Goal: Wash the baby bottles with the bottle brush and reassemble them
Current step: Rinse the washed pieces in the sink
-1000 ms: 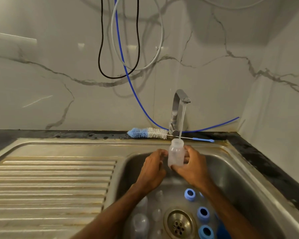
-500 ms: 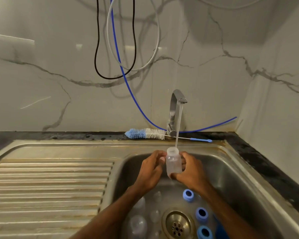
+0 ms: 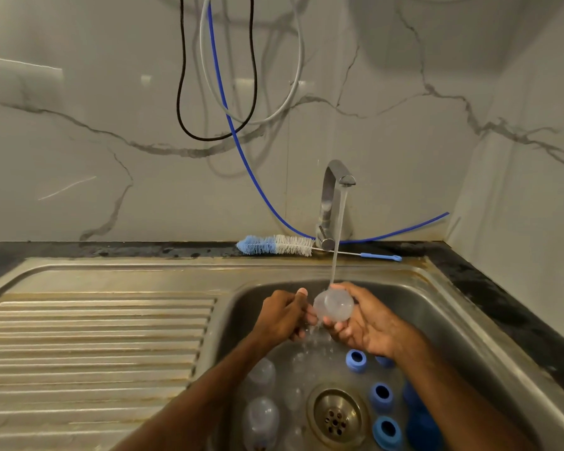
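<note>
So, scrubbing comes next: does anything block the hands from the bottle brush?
Nothing solid. The bottle brush lies on the ledge, bristles left of the tap; only the water stream crosses before its wire handle. The left hand and right hand both hold the bottle.

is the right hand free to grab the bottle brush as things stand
Probably not yet: the right hand holds the bottle under the tap, with the left hand on it too. The brush lies uncovered on the ledge behind, so the way looks open once that hand lets go.
</note>
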